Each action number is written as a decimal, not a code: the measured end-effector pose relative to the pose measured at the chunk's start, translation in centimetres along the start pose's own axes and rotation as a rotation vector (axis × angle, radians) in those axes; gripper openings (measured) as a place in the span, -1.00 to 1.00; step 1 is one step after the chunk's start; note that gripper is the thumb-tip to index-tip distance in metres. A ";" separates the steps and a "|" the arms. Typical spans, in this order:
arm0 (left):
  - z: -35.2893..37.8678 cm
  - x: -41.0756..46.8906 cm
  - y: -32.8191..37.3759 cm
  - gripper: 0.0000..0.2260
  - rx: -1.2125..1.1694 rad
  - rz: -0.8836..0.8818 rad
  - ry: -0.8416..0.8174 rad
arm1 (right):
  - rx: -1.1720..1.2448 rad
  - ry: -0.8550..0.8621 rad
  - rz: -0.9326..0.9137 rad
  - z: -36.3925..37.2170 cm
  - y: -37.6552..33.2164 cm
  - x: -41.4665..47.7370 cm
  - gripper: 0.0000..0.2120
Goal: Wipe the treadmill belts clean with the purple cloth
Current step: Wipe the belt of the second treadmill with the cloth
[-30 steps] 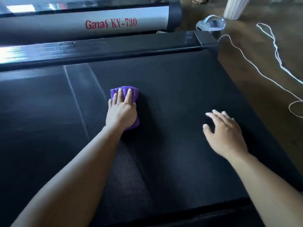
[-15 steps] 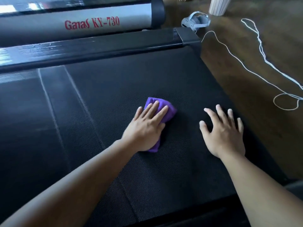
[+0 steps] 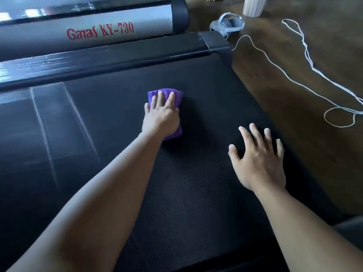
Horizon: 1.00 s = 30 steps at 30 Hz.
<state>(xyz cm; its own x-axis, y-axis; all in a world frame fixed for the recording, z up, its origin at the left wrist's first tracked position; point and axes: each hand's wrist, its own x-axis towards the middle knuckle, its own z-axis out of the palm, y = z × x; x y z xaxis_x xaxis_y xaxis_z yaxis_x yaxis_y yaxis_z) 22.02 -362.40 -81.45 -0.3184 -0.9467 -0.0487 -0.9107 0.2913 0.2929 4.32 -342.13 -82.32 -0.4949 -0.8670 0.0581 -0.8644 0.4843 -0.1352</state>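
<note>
A wide black treadmill belt [image 3: 196, 193] fills most of the head view. My left hand [image 3: 162, 114] presses flat on a folded purple cloth [image 3: 177, 97] near the belt's middle; the cloth shows past my fingertips and beside my palm. My right hand [image 3: 258, 160] rests flat on the belt to the right of the cloth, fingers spread, holding nothing. Pale streak lines [image 3: 45, 138] run along the belt's left part.
A black side rail [image 3: 117, 55] borders the belt's far edge, with a grey housing marked "Ganas KY-730" [image 3: 100, 32] behind it. On the wooden floor at right lie a white cord [image 3: 306, 61], a pale blue headset [image 3: 227, 23] and a white ribbed column base [image 3: 253, 5].
My left hand slid the cloth right across the belt, then farther from me toward the rail. My right hand stayed flat on the belt with its fingers spreading wider.
</note>
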 end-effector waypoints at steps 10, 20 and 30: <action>0.0 -9.2 -2.9 -0.45 0.013 0.376 -0.044 | -0.008 -0.005 -0.001 0.0 0.1 0.1 -0.36; -1.9 5.0 -8.9 -0.50 0.017 -0.079 0.064 | 0.009 0.025 -0.007 0.0 0.0 0.0 -0.32; 0.5 11.5 3.5 -0.51 0.075 0.137 0.026 | -0.008 0.035 -0.019 0.1 0.1 0.0 -0.34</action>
<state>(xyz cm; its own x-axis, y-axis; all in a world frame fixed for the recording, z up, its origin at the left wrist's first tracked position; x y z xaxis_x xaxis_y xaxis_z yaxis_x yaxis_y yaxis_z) 15.07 -372.23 -81.43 -0.4354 -0.9002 0.0118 -0.8765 0.4268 0.2227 4.26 -342.09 -82.45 -0.4814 -0.8713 0.0955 -0.8741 0.4692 -0.1258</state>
